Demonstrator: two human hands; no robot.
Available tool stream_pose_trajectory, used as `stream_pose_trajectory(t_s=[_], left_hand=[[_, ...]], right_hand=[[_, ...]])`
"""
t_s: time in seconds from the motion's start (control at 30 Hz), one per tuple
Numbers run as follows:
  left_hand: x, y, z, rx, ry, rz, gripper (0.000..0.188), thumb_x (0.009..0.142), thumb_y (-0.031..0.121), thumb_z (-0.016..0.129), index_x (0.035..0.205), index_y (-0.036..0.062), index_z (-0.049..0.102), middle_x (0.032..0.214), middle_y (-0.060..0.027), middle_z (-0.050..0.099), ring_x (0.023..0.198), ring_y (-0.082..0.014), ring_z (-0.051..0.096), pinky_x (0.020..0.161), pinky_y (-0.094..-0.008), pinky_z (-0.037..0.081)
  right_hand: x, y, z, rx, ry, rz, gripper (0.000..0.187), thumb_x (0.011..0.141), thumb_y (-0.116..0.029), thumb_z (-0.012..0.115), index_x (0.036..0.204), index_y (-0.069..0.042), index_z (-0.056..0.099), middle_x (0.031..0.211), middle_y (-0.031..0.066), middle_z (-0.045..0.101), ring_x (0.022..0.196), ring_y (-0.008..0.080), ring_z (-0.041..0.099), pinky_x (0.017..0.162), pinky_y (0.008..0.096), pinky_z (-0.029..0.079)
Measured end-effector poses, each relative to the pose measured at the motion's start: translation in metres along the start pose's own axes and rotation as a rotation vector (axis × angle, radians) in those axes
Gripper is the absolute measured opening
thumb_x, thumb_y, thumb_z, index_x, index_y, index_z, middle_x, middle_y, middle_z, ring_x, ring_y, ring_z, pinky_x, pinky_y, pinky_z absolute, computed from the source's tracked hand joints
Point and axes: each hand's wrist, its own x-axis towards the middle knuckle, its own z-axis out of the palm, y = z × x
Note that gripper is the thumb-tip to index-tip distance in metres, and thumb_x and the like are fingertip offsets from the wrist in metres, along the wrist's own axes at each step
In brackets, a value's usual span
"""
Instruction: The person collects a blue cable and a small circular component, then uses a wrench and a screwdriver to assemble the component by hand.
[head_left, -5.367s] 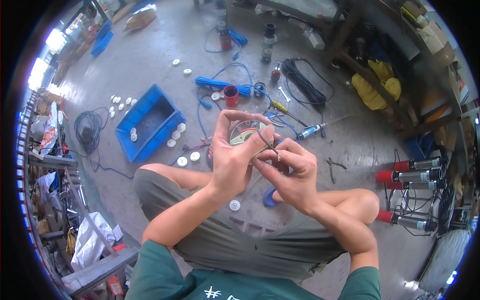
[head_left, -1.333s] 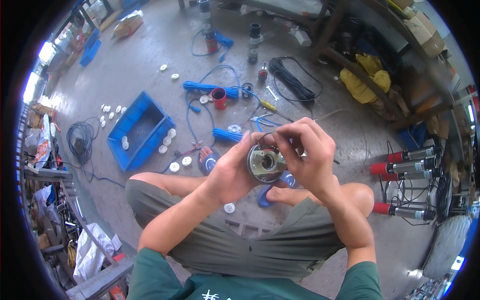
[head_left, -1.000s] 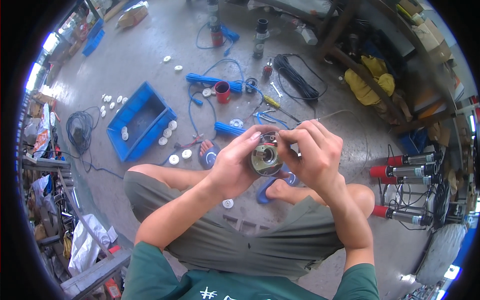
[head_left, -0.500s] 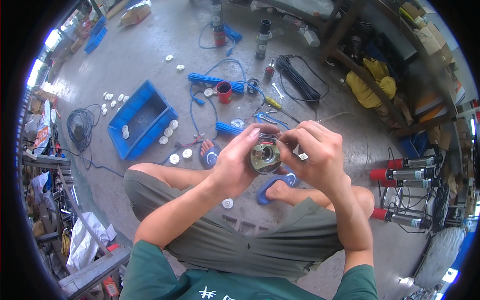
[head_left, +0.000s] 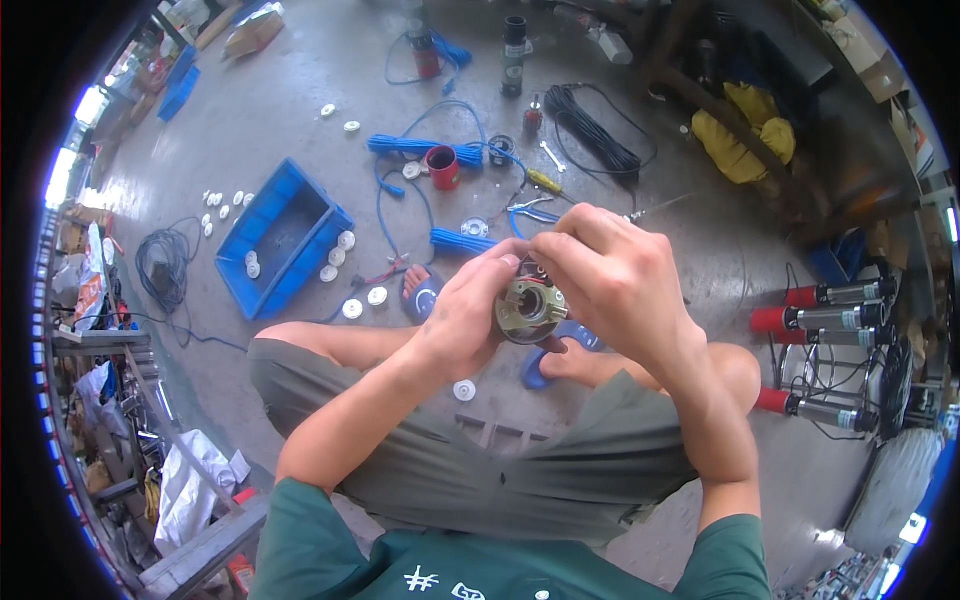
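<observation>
My left hand (head_left: 465, 310) is wrapped around the side of a round metal pump part (head_left: 524, 318). Its open end faces up, showing a pale plate with a central hole and a bit of red wire near the far rim. Over that far rim, my right hand (head_left: 607, 265) has its fingers pinched together close to the left fingertips. Whatever the right fingers grip is hidden behind them. Both hands are above the floor, between my bent knees.
A blue crate (head_left: 285, 240) with white discs beside it lies left. Ahead are a red cup-shaped part (head_left: 443, 168), a blue cable bundle (head_left: 425, 150), a yellow-handled screwdriver (head_left: 544, 181), a wrench (head_left: 552, 156) and a black cable coil (head_left: 594, 132). Red-and-silver pumps (head_left: 822, 318) lie at right.
My right hand has moved from the right side of the pump part to its far rim, fingers now nearer the left fingertips. The left hand keeps its hold. The whole view has shifted slightly.
</observation>
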Motion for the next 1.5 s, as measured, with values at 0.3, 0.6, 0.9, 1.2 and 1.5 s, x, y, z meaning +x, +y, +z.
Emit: stream_pose_trajectory(t_s=[0.3, 0.6, 0.9, 1.2, 1.5], left_hand=[[0.003, 0.003, -0.001, 0.007, -0.057, -0.066, 0.035, 0.105, 0.026, 0.041, 0.133, 0.0060, 0.048, 0.115, -0.0157, 0.067, 0.097, -0.0298, 0.072, 0.071, -0.0488, 0.063], [0.002, 0.007, 0.008, -0.013, 0.041, -0.089, 0.035, 0.106, 0.030, 0.038, 0.133, 0.0098, 0.049, 0.121, -0.0128, 0.066, 0.103, -0.0305, 0.070, 0.075, -0.0523, 0.062], [0.001, 0.004, 0.011, 0.058, 0.045, -0.088, 0.036, 0.107, 0.032, 0.037, 0.132, 0.0108, 0.050, 0.121, -0.0124, 0.065, 0.105, -0.0298, 0.069, 0.078, -0.0539, 0.062], [0.002, 0.004, 0.013, 0.065, 0.045, -0.213, 0.044, 0.108, 0.040, 0.033, 0.134, 0.0092, 0.051, 0.127, -0.0131, 0.064, 0.108, -0.0307, 0.069, 0.081, -0.0528, 0.061], [-0.001, 0.006, 0.011, 0.044, 0.063, -0.259, 0.047, 0.108, 0.045, 0.030, 0.141, 0.0167, 0.047, 0.138, -0.0089, 0.058, 0.125, -0.0308, 0.061, 0.089, -0.0486, 0.059]], right_hand=[[-0.002, -0.002, -0.005, -0.001, -0.067, 0.054, 0.013, 0.076, -0.006, 0.064, 0.088, -0.002, 0.058, 0.085, 0.0118, 0.059, 0.083, 0.0300, 0.066, 0.065, 0.0390, 0.054], [-0.009, -0.002, -0.003, 0.107, 0.073, 0.180, 0.013, 0.078, -0.010, 0.073, 0.089, -0.005, 0.067, 0.084, 0.0097, 0.064, 0.076, 0.0295, 0.066, 0.064, 0.0387, 0.054], [-0.006, 0.002, -0.002, 0.090, -0.053, 0.123, 0.014, 0.078, -0.007, 0.069, 0.091, -0.004, 0.065, 0.089, 0.0113, 0.062, 0.083, 0.0304, 0.065, 0.068, 0.0406, 0.054], [-0.006, 0.003, -0.003, -0.034, -0.188, -0.030, 0.014, 0.076, -0.011, 0.066, 0.087, -0.003, 0.065, 0.092, 0.0106, 0.062, 0.088, 0.0275, 0.066, 0.070, 0.0376, 0.057], [-0.011, 0.007, 0.011, 0.073, -0.100, 0.049, 0.015, 0.074, -0.013, 0.068, 0.088, -0.008, 0.066, 0.084, 0.0046, 0.065, 0.087, 0.0241, 0.067, 0.067, 0.0362, 0.057]])
